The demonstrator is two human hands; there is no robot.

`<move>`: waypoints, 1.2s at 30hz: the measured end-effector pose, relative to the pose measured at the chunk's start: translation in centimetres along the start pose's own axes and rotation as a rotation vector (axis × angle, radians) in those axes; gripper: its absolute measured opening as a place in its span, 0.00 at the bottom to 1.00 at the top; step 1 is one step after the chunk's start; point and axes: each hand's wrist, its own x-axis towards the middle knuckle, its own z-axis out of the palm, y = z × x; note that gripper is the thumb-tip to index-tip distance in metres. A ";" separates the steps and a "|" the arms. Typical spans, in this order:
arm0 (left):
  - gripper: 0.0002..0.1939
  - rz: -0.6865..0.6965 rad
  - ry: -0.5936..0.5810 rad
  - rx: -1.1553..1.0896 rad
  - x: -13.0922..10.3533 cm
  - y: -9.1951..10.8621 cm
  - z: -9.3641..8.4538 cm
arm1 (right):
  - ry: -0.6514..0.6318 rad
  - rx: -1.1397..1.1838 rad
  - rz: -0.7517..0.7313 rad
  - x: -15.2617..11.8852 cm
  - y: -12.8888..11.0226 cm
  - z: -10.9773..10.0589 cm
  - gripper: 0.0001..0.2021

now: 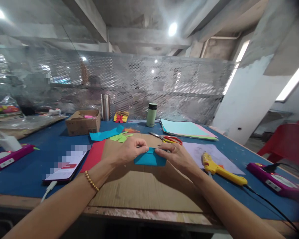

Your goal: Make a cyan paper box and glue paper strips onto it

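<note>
Left hand and right hand pinch the blue paper by its top edge, above the cardboard, toward that sheet's far edge; edges best kept flush, I judge, thumbs pressing evenly.

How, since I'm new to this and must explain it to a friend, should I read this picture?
There is no machine here: these are a person's two arms, seen by a camera worn on the head, looking forward and down. The left hand and right hand together hold a small blue sheet by its upper edge, above a flat piece of cardboard. That lies on a blue table. Near the right hand are scissors and a yellow glue gun; to the left lie a phone and, farther back, a brown box.
</note>
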 end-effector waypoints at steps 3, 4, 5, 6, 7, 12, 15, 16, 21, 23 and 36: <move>0.13 -0.003 -0.002 -0.044 0.4 -0.8 0.1 | 0.025 0.063 0.003 0.0 0.5 0.0 0.21; 0.14 -0.014 0.000 -0.072 0.5 -1.1 0.1 | 0.035 0.083 0.003 0.1 0.7 0.0 0.21; 0.14 -0.021 -0.004 -0.104 0.6 -1.5 0.0 | 0.046 0.099 0.002 0.1 0.9 0.0 0.21; 0.15 -0.023 -0.011 -0.137 0.7 -1.9 -0.1 | 0.056 0.109 0.003 0.1 1.2 0.0 0.21; 0.16 -0.017 -0.019 -0.167 0.9 -2.3 -0.2 | 0.062 0.115 0.004 0.1 1.4 0.0 0.21; 0.15 0.023 0.006 -0.179 1.2 -3.3 -0.5 | 0.090 0.133 0.007 0.2 2.1 0.1 0.20; 0.14 0.020 0.038 -0.134 1.0 -3.0 -0.5 | 0.106 0.152 0.002 0.2 2.3 0.2 0.20; 0.14 0.013 0.042 -0.128 1.0 -2.8 -0.5 | 0.109 0.154 -0.001 0.2 2.3 0.2 0.19; 0.15 0.015 -0.019 -0.166 0.8 -2.1 -0.4 | 0.116 0.129 -0.015 0.2 1.9 0.1 0.20; 0.15 0.004 -0.052 -0.164 0.6 -1.7 -0.3 | 0.086 0.129 -0.011 0.2 1.5 0.1 0.20; 0.14 -0.060 -0.006 -0.034 0.0 -0.3 -0.1 | 0.052 0.151 -0.014 0.4 1.5 0.3 0.25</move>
